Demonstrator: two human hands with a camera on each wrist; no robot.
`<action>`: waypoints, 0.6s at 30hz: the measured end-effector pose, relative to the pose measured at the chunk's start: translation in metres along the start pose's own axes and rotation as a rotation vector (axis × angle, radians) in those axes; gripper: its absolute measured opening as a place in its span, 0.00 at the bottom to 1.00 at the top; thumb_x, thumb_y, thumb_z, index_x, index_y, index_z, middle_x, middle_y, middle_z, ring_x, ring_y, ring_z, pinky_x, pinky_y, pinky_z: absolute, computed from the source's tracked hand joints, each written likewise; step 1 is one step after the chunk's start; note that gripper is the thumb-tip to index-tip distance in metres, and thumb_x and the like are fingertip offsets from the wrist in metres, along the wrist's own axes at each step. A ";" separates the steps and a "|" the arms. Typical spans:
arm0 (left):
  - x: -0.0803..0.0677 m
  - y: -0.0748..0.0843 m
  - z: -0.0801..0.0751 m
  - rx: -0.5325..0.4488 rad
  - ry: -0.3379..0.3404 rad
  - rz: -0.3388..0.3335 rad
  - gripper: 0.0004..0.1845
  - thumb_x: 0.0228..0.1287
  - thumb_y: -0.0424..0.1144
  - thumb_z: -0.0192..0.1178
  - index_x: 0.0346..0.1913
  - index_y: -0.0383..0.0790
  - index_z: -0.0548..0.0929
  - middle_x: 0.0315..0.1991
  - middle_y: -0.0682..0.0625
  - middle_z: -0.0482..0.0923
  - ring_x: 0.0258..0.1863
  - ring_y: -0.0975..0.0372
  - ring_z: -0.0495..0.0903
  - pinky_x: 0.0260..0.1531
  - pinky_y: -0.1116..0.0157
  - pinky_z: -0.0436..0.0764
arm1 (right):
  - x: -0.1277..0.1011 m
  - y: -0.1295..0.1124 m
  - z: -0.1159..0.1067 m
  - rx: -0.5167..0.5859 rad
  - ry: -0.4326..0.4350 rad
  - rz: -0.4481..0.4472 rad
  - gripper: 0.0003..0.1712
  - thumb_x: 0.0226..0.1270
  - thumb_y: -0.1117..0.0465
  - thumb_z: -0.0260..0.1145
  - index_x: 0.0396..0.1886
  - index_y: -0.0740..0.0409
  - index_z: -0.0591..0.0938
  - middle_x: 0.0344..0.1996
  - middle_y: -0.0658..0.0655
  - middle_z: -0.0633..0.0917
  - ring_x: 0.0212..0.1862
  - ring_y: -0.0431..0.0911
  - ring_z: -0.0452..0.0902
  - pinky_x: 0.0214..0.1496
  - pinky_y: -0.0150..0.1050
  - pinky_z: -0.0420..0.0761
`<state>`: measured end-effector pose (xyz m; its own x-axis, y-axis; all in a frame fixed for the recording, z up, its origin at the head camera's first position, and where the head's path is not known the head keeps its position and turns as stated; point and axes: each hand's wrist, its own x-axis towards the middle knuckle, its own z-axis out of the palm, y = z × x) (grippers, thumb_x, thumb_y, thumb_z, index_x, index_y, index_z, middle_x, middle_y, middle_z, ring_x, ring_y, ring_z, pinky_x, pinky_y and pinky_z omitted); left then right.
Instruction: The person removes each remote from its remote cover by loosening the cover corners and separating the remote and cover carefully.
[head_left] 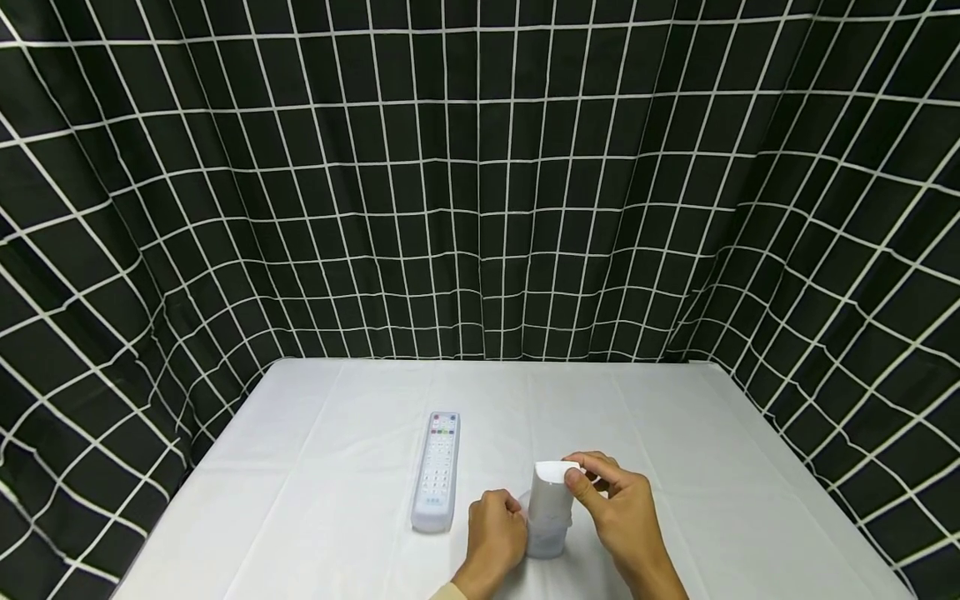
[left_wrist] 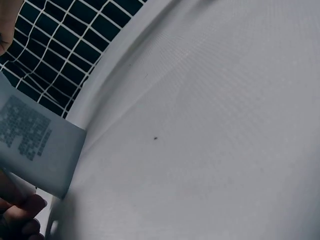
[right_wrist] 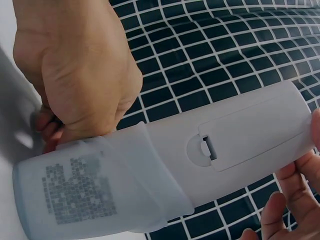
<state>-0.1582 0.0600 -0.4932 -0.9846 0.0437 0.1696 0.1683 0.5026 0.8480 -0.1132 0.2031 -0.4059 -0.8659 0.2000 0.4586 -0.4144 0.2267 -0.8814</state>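
Note:
A white remote control [head_left: 553, 492] stands tilted upright near the front of the table, its back with the battery lid [right_wrist: 260, 131] facing the right wrist view. Its lower part sits inside a translucent silicone cover [right_wrist: 80, 192], whose loose, rumpled edge crosses the remote's middle. With curled fingers my left hand [head_left: 497, 532] grips the cover from the left side. Thumb and fingers of my right hand [head_left: 624, 510] pinch the bare upper end. In the left wrist view the cover's closed end [left_wrist: 47, 142] shows at the left, with curled fingers [left_wrist: 25, 212] beside it.
Another remote control [head_left: 435, 471], fitted in a translucent cover, lies buttons up to the left of my hands. A white cloth covers the table [head_left: 337, 433]. Dark curtains [head_left: 480, 208] with a white grid surround it at the back and sides.

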 end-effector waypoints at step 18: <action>-0.009 0.009 -0.012 -0.142 -0.101 -0.206 0.14 0.62 0.35 0.63 0.18 0.39 0.81 0.12 0.55 0.74 0.12 0.66 0.72 0.14 0.69 0.73 | -0.006 -0.007 -0.001 0.077 -0.024 0.066 0.07 0.63 0.70 0.67 0.40 0.69 0.85 0.39 0.62 0.84 0.40 0.46 0.78 0.39 0.34 0.80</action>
<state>-0.1473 0.0535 -0.4812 -0.9974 0.0430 -0.0587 -0.0377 0.3836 0.9227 -0.1054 0.2013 -0.4026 -0.8979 0.1892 0.3974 -0.3761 0.1394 -0.9160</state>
